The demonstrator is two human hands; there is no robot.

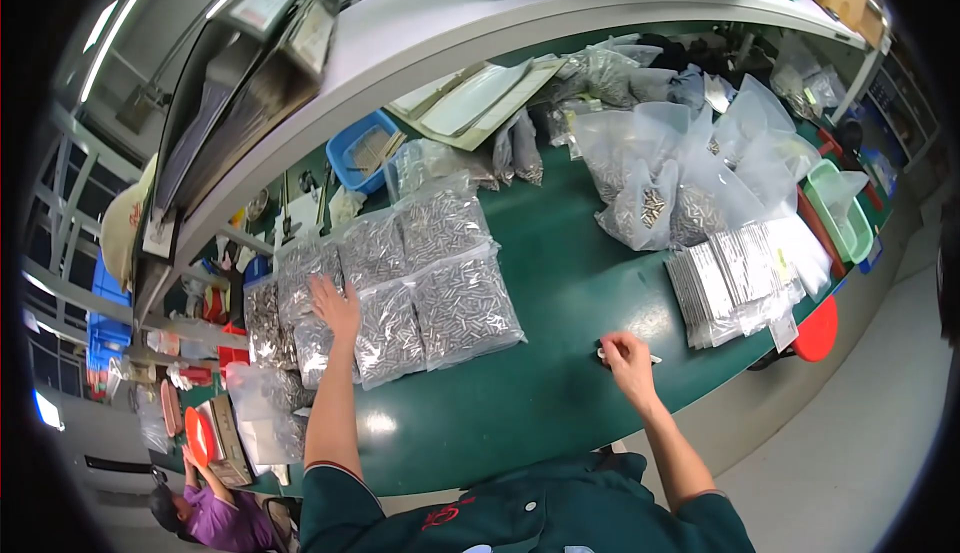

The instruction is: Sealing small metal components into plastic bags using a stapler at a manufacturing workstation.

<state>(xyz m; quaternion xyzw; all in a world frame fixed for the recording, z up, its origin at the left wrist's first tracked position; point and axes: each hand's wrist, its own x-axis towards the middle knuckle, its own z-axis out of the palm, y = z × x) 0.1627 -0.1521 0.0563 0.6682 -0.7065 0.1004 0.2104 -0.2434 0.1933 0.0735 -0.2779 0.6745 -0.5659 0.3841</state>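
My left hand (335, 308) lies with spread fingers on clear plastic bags of small metal pins (375, 248), set close together in rows on the green table. The nearest large bag (465, 303) is full and flat. To the right, my right hand (628, 355) is closed just above the tabletop. Its fingers pinch a slim white thing (656, 359), pen-like, mostly hidden by the hand. Right of that hand stands a stack of flat packs of silvery strips (735, 278) in clear wrapping.
Open plastic bags with metal parts (690, 203) crowd the back right, near a green basket (838, 213). A blue basin (362, 153) and papers (480, 98) lie under the white shelf (420, 43). At lower left sits another person (225, 518). A red stool (818, 331) stands at right.
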